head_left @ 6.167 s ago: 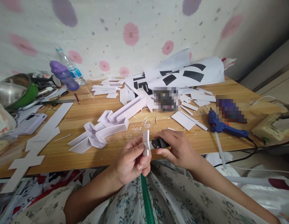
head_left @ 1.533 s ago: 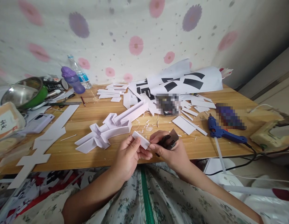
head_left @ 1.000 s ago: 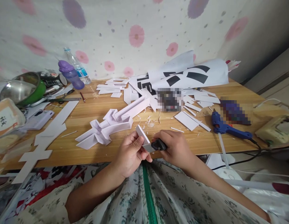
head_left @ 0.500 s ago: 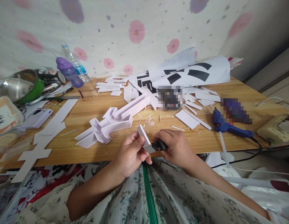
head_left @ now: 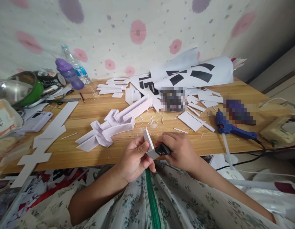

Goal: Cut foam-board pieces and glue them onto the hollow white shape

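Near the table's front edge, my left hand (head_left: 135, 156) pinches a small white board piece (head_left: 148, 139) between thumb and fingers. My right hand (head_left: 177, 148) is wrapped round a black-handled cutter (head_left: 163, 149), whose grey blade lies against the lower end of the piece. Behind my hands stands a white walled shape (head_left: 106, 128) made of joined strips, touched by neither hand. Thin shavings (head_left: 153, 122) lie on the wood between that shape and the loose white pieces (head_left: 190, 121) on the right.
A blue glue gun (head_left: 235, 129) lies at the right with its cable. Flat white cut-outs (head_left: 50, 127), scissors, a phone (head_left: 37, 121), a green pot (head_left: 33, 90) and bottles (head_left: 71, 74) are at the left. Printed paper (head_left: 197, 74) lies at the back.
The white piece in my left hand has turned a little more upright and shifted slightly right. My right hand keeps its hold on the cutter. The whole view has shifted slightly.
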